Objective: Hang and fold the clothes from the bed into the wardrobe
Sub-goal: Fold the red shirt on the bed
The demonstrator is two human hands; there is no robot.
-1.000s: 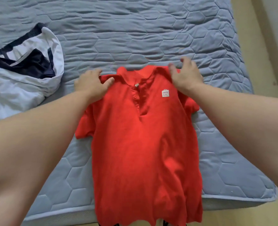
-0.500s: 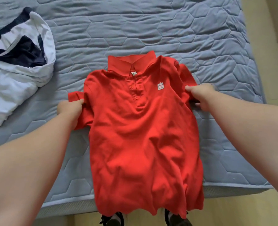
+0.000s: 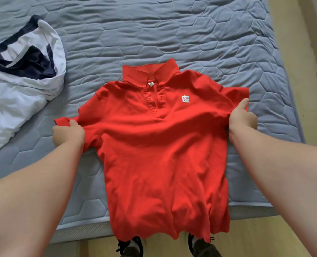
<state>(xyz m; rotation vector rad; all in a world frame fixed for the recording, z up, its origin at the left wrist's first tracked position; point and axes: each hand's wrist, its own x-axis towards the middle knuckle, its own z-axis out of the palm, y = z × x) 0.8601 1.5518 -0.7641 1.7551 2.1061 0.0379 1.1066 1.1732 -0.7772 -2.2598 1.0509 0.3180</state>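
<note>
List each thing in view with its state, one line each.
bed: quilted cover on, wrinkled.
shirt: flat and face up on the bed, hem hanging over the edge, sleeves held out to the sides.
left hand: grips one sleeve.
right hand: grips the other sleeve.
white garment: crumpled in a heap on the bed, apart from the shirt.
</note>
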